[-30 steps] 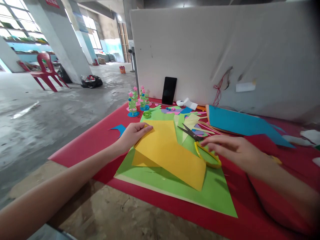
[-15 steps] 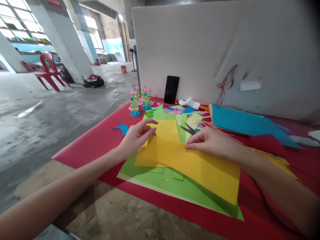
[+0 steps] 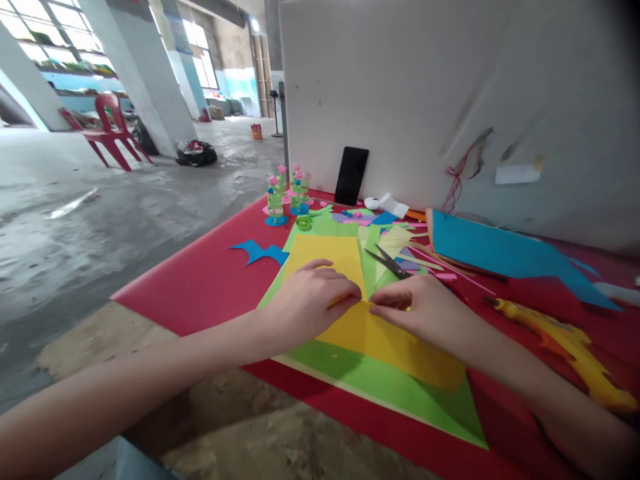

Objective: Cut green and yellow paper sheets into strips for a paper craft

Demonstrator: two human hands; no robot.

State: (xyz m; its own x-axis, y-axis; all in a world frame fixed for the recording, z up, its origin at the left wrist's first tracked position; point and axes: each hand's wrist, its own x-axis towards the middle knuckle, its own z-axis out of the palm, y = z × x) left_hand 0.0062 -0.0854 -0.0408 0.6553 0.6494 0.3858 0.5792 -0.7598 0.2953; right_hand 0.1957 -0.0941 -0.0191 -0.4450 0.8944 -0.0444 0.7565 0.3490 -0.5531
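My left hand [image 3: 317, 299] pinches the edge of a yellow paper sheet [image 3: 415, 353] between thumb and fingers. Close beside it, my right hand [image 3: 417, 303] is closed on the same edge, with its fingertips almost touching the left ones. More yellow paper [image 3: 327, 251] lies flat beyond the left hand. Beneath is a light green sheet [image 3: 400, 404]. A pair of scissors [image 3: 393, 262] rests with its blades apart just past the right hand, its handles partly hidden.
A yellow glue gun [image 3: 565, 340] lies at the right. Small paper trees [image 3: 276, 203] stand at the back left, near a leaning black phone [image 3: 351, 176]. Blue paper scraps [image 3: 256, 252] lie left, a blue sheet [image 3: 490, 243] at the back right. A white panel [image 3: 400, 87] rises behind.
My left hand has moved right and closed on the yellow sheet's edge beside my right hand. The view has shifted, so the glue gun shows more fully.
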